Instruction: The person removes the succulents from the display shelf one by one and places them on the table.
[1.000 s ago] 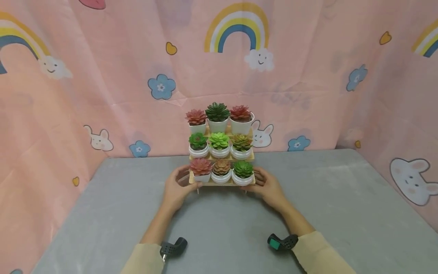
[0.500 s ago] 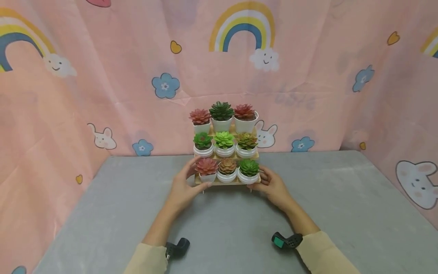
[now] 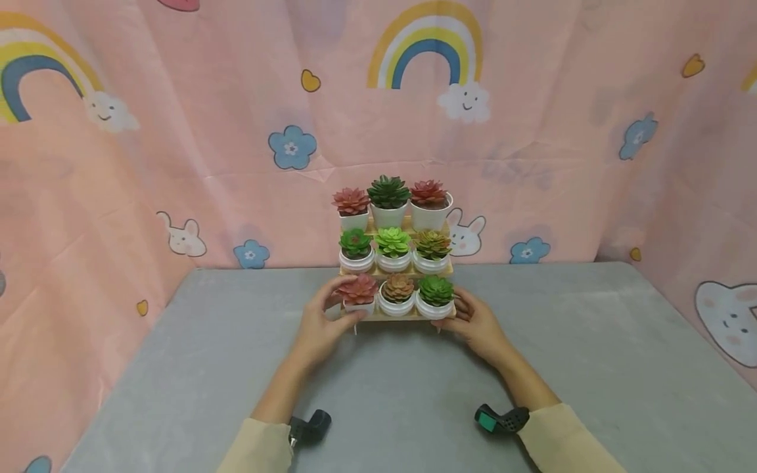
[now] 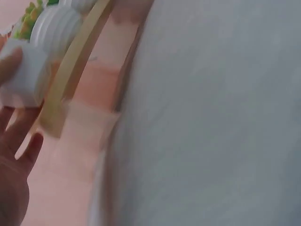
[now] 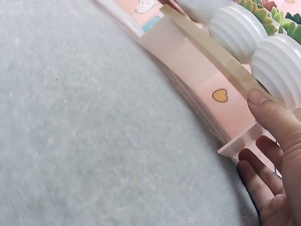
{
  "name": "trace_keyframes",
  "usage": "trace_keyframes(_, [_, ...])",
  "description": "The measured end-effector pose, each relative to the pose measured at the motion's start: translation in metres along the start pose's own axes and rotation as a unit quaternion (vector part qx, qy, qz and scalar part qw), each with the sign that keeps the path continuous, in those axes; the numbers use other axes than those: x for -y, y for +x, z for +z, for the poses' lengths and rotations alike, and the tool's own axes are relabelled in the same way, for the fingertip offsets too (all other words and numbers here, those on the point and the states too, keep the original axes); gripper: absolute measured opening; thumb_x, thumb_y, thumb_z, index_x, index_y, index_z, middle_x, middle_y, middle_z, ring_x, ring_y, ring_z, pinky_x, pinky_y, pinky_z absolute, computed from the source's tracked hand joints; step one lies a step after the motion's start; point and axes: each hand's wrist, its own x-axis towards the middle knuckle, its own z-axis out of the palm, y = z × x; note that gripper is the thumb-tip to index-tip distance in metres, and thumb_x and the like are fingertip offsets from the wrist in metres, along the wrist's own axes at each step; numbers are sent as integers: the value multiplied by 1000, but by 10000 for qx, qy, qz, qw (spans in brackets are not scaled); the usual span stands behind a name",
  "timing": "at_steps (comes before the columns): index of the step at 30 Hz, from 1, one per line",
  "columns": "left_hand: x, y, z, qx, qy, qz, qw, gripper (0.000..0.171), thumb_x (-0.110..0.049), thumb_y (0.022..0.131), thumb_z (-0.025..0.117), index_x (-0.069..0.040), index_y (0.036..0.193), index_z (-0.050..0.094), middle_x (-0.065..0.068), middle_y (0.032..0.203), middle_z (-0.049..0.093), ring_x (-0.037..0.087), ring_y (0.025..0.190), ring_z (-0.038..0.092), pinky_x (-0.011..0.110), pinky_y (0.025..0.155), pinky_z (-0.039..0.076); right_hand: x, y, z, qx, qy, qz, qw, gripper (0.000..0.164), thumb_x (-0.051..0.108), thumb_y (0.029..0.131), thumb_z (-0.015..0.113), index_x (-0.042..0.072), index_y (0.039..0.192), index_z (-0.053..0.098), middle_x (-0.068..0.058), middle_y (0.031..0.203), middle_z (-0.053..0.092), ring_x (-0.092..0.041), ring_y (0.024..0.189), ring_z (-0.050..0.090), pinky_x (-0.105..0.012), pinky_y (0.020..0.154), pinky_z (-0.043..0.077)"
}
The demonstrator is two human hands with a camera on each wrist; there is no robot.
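Note:
A three-tier display stand with wooden shelves [image 3: 402, 318] and clear sides stands at the table's back, bearing several potted succulents in white pots. At the front left corner my left hand [image 3: 316, 328] holds the pink succulent [image 3: 358, 289]. In the left wrist view its thumb lies on the white pot [image 4: 26, 73], with fingers on the pot's other side by the shelf end. My right hand [image 3: 480, 332] grips the stand's front right corner. In the right wrist view the thumb presses the wooden shelf's edge [image 5: 221, 56], and the fingers reach round behind the clear side panel [image 5: 237, 141].
A grey tabletop [image 3: 396, 401] spreads in front of the stand and to both sides. Pink cloth [image 3: 236, 184] printed with rainbows and rabbits hangs close behind the stand and along both sides. Black wrist mounts [image 3: 503, 419] sit at both sleeves.
My left hand has shifted from the shelf corner onto the pink succulent's pot. The right hand keeps its place at the stand's corner. The head view has turned slightly left.

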Motion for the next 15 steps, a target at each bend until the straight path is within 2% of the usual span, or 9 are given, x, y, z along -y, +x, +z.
trace_keyframes(3, [-4,3,-12,-82,-134,47,9999,57,1,78,84,-8,129,61,13,132,65,16,111,66,30,100,55,-1,-3,-1,-60,-65,-11,10000,74,11,91,75,3,153,37,-29,143,55,7,106,64,-17,84,58])
trace_keyframes(6, [-5,6,-26,-244,-23,37,9997,55,3,77,84,-5,126,61,13,129,66,8,106,65,21,98,54,-4,-4,0,-57,-59,-11,10000,75,11,90,76,5,154,38,-28,144,56,6,108,65,-18,84,59])
trace_keyframes(8, [-3,9,-35,-347,75,-51,9994,54,3,78,83,-5,126,61,12,127,66,7,104,65,17,96,54,-6,-4,0,-62,-68,5,10000,76,11,89,77,6,154,38,-26,144,56,6,107,65,-18,84,59])
trace_keyframes(10, [1,13,-45,-364,136,-137,9992,53,4,79,82,-4,127,61,12,126,65,12,107,66,16,97,53,-7,-3,1,-37,-14,1,10000,76,10,89,76,6,154,38,-26,143,57,6,107,65,-19,84,59])
trace_keyframes(15, [19,33,-61,-197,198,-483,9984,53,6,81,78,-3,129,59,16,128,63,33,118,65,37,105,55,-5,0,-1,-9,61,-6,10000,76,9,89,76,5,154,37,-28,143,56,5,107,66,-19,84,59])
